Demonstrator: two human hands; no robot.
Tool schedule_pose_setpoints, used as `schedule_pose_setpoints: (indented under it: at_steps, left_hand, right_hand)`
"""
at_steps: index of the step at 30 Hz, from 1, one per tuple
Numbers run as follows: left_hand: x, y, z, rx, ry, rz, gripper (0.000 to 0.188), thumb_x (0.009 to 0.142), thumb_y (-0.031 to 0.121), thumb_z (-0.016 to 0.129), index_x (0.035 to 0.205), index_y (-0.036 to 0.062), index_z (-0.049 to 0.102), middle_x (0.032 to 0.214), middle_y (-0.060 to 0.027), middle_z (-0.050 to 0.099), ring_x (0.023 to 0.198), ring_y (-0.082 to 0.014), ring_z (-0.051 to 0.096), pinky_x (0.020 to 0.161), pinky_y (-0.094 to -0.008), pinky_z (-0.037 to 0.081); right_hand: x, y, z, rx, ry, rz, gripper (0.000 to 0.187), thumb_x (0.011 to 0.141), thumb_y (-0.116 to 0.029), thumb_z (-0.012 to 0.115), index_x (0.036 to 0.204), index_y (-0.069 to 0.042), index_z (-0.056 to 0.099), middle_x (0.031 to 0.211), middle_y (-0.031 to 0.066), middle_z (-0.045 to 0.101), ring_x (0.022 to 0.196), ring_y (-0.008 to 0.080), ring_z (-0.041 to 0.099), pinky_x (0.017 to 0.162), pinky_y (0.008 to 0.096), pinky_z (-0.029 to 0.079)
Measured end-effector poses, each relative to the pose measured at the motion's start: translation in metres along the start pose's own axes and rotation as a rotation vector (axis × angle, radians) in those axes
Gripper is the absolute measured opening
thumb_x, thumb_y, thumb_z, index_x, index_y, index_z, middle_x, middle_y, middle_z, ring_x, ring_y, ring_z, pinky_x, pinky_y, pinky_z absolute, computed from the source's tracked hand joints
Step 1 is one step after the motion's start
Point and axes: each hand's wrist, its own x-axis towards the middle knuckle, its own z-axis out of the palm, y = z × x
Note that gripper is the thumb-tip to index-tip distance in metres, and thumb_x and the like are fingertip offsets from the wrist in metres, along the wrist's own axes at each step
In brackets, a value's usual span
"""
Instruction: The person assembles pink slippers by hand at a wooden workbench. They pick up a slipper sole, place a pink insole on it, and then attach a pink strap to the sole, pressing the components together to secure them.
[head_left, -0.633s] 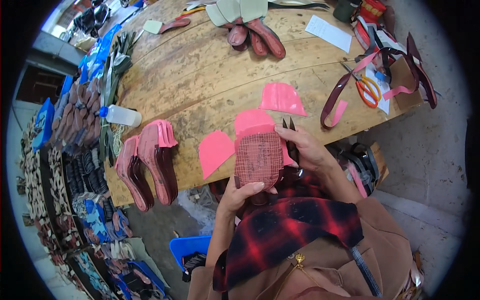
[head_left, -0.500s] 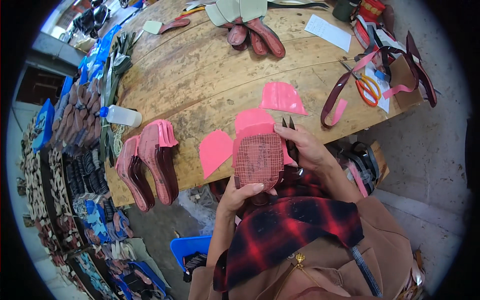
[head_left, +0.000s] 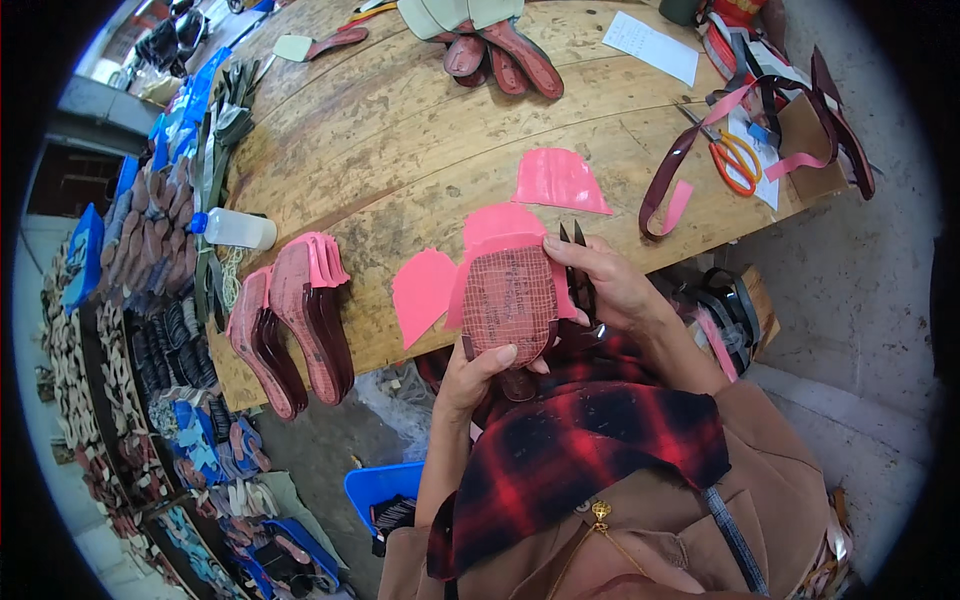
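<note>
In front of my chest is a reddish shoe insole (head_left: 510, 310) with a grid pattern and dark printing, its sole face toward me. My left hand (head_left: 478, 378) grips its lower end, the thumb pressed on the face. A bright pink sheet piece (head_left: 500, 226) wraps around the insole's top and sides. My right hand (head_left: 612, 288) is closed at the upper right edge, thumb on the pink piece, with dark pointed thread snips (head_left: 577, 262) held in the same hand. Loose pink pieces lie on the table: one to the left (head_left: 422, 292), one beyond (head_left: 560, 182).
Insoles with pink tips (head_left: 312, 310) hang over the wooden table's (head_left: 400, 130) front edge, near a bottle (head_left: 238, 229). Orange-handled scissors (head_left: 735, 165), ribbons and a cardboard box (head_left: 812, 140) lie right. More insoles (head_left: 510, 65) sit at the back. Loaded shelves (head_left: 130, 380) stand left.
The view has shifted slightly, so the table things sit a little higher and further left. Both hands keep hold of the insole, which has barely turned.
</note>
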Motion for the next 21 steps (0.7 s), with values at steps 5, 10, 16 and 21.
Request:
schedule_pose_setpoints:
  at_steps: [5,10,16,21]
  left_hand:
    - [0.003,0.003,0.000,0.009,0.086,-0.027,0.048,0.084,0.018,0.066,0.123,-0.0059,0.052,0.107,-0.0173,0.066,0.087,-0.0230,0.068,0.082,-0.0360,0.054]
    - [0.005,-0.010,0.002,0.084,0.301,0.061,0.049,0.082,0.014,0.072,0.123,-0.0033,0.053,0.111,-0.0117,0.064,0.098,-0.0181,0.064,0.087,-0.0328,0.051]
    - [0.011,-0.021,-0.001,0.164,0.333,0.049,0.058,0.080,0.018,0.077,0.127,-0.0023,0.051,0.109,-0.0073,0.064,0.097,-0.0163,0.060,0.088,-0.0314,0.049]
    - [-0.005,-0.061,0.011,0.415,0.470,0.259,0.082,0.071,0.008,0.082,0.139,-0.0031,0.037,0.127,-0.0139,0.054,0.114,-0.0229,0.055,0.100,-0.0352,0.043]
  right_hand:
    - [0.000,-0.003,0.003,-0.032,0.056,0.000,0.027,0.100,-0.032,0.052,0.092,-0.007,0.060,0.061,-0.0029,0.054,0.043,0.0057,0.047,0.038,0.0209,0.035]
    - [0.007,0.001,-0.008,-0.526,0.193,-0.006,0.032,0.098,-0.034,0.055,0.077,-0.010,0.054,0.055,-0.0058,0.045,0.044,0.0032,0.039,0.039,0.0227,0.027]
    - [0.004,0.015,-0.026,-0.488,0.289,-0.054,0.036,0.097,-0.037,0.056,0.076,-0.008,0.057,0.050,-0.0041,0.046,0.037,0.0057,0.042,0.036,0.0231,0.031]
    - [-0.001,0.024,-0.045,-0.329,0.199,-0.026,0.022,0.099,-0.031,0.053,0.094,-0.009,0.055,0.069,-0.0029,0.055,0.051,0.0054,0.049,0.045,0.0216,0.038]
